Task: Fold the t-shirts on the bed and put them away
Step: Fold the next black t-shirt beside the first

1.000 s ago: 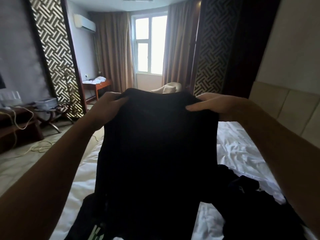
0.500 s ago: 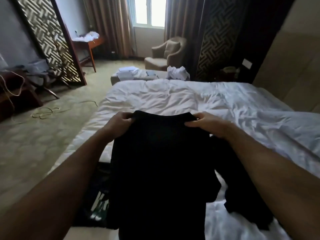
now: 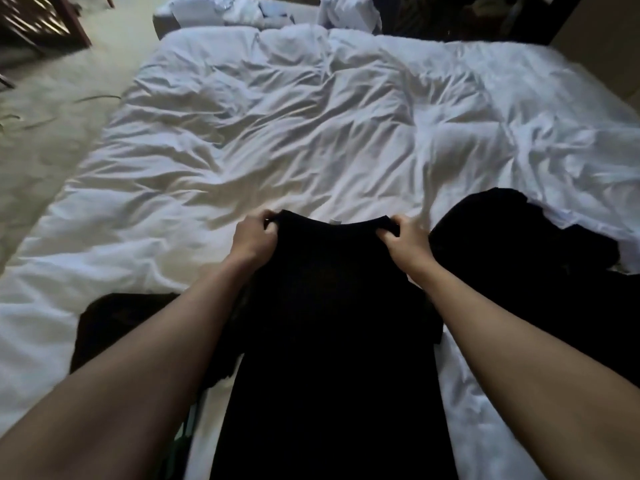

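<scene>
both hands, left hand [image 3: 254, 237] and right hand [image 3: 405, 237], are gripping a black t-shirt [image 3: 332, 306] by its shoulders, now lowering it onto the white bed [image 3: 311, 133] for folding.

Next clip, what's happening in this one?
A person grips a black t-shirt by its top edge, left hand and right hand at either side of the collar, over a rumpled white bed. It is not folded yet. More dark clothing lies to the right.
</scene>
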